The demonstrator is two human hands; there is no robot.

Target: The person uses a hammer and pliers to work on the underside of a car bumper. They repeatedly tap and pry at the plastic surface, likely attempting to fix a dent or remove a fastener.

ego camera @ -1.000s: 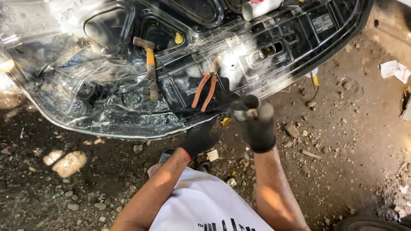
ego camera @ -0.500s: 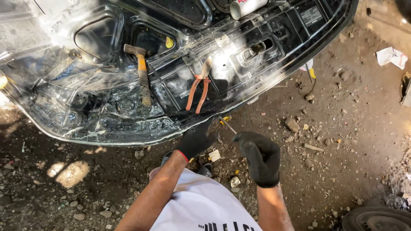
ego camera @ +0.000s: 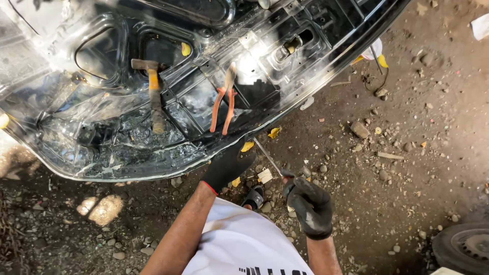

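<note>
Sunlit dirt ground [ego camera: 407, 153] strewn with stones (a tyre [ego camera: 463, 247] at the corner)

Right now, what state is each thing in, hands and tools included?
Left hand: gloved, gripping the panel's edge.
Right hand: gloved, closed on a thin metal rod.
Metal rod: tip at the panel's edge.
Pliers: lying on the panel, handles spread.
Hammer: lying flat on the panel.
Car body panel: on dirt, inner side up.
</note>
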